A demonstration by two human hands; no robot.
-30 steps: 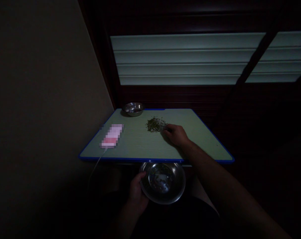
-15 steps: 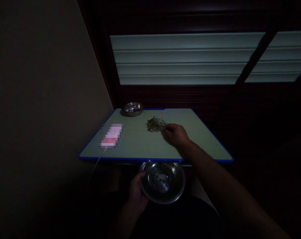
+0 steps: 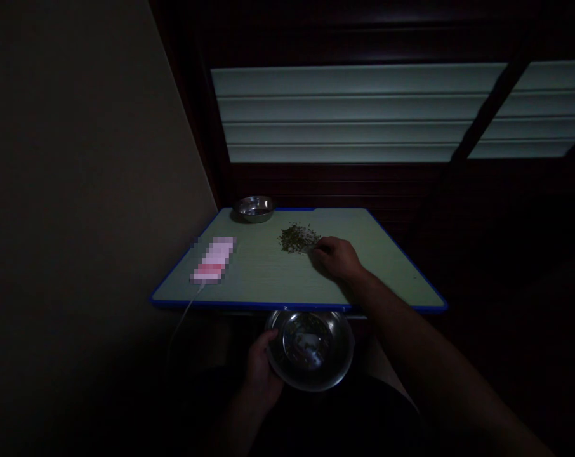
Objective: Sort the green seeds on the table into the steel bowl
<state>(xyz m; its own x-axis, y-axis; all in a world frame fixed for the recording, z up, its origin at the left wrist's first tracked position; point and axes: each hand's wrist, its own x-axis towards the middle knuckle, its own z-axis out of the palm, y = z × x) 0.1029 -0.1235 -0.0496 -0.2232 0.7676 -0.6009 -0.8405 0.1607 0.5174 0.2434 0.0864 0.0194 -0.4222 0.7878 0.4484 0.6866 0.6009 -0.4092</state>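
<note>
My left hand [image 3: 263, 368] grips the left rim of a steel bowl [image 3: 337, 374], thumb over the edge. The bowl is held just below the table's near edge, and small greenish specks show inside it. On the pale green table [image 3: 249, 273] lies a loose pile of small dark green-brown bits [image 3: 294, 238], too small to name. My right hand [image 3: 337, 255] rests at the pile's right side with its fingers drawn together. Its fingertips are in shadow, and what they pinch is hidden.
A second, smaller steel bowl [image 3: 254, 209] stands at the table's back left corner. A blurred-out phone-like device [image 3: 214, 260] lies at the left, its white cable [image 3: 187, 311] hanging over the front edge. Behind the table is a dark panel with pale slats [image 3: 344, 114]; a wall [image 3: 87, 158] rises at left.
Both hands keep their places. The specks inside the held bowl look somewhat more spread out than before; the pile looks nearly the same.
</note>
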